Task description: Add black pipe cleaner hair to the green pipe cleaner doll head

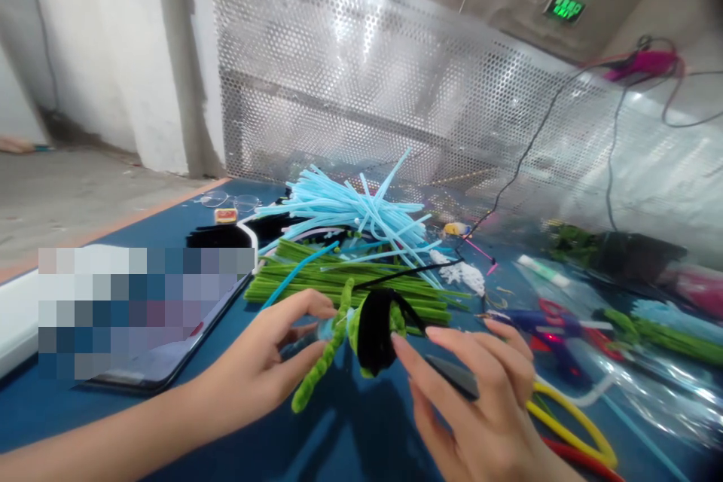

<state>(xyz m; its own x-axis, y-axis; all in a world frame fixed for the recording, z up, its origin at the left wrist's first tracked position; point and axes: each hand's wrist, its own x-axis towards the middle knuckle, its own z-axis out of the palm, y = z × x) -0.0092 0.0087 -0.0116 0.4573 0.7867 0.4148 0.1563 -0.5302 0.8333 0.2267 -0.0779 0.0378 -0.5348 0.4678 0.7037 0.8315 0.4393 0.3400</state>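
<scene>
In front of me is a small pipe-cleaner figure, with a round green and black head and a twisted green strip running slantwise beside it. My left hand pinches the figure from the left, thumb and fingers around its light-blue part. A loose black pipe cleaner curves off the head toward my right hand. The right fingertips press at the head's right side and at this black strand; the exact grip is partly hidden. Behind the figure lies a bundle of green pipe cleaners.
Light-blue pipe cleaners are piled farther back, with black ones to their left. A phone stands at left. Rightward are a glue gun, yellow-handled scissors and clear plastic wrapping. A perforated metal panel rises behind.
</scene>
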